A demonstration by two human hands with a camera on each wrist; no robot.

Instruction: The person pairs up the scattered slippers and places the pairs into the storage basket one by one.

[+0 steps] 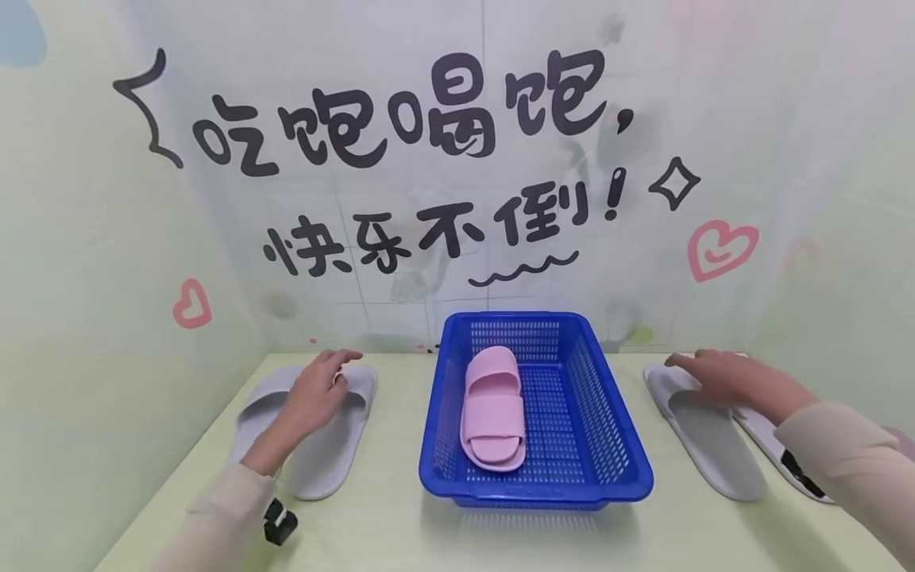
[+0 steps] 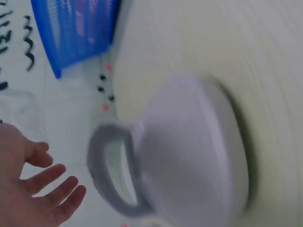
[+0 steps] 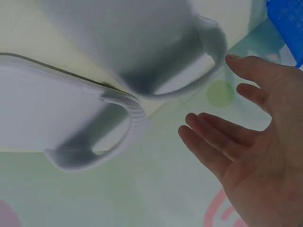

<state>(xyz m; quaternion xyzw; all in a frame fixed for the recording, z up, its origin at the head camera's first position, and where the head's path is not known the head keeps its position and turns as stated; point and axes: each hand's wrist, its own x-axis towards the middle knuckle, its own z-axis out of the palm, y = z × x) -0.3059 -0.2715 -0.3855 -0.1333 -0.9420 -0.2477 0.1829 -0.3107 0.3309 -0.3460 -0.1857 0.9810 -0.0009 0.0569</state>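
Note:
In the head view my left hand (image 1: 314,395) hovers over a pair of grey slippers, the inner slipper (image 1: 330,457) and the outer slipper (image 1: 246,433). Its fingers are spread and relaxed, and the left wrist view shows nothing in them. On the other side, my right hand (image 1: 729,383) is above a second grey pair, close over the strap of the inner slipper (image 1: 718,457) and partly hiding the outer slipper (image 1: 775,457). Seen from the right wrist, that hand (image 3: 265,137) has loosely extended fingers holding nothing, its thumb near a slipper's strap. Pink slipper footwear (image 1: 493,417) lies inside a blue basket.
The blue plastic basket (image 1: 427,469) stands mid-table between the two grey pairs, its mesh walls raised around the pink footwear. A printed curtain (image 1: 457,238) with black lettering and hearts closes off the back and sides of the pale table (image 1: 386,516).

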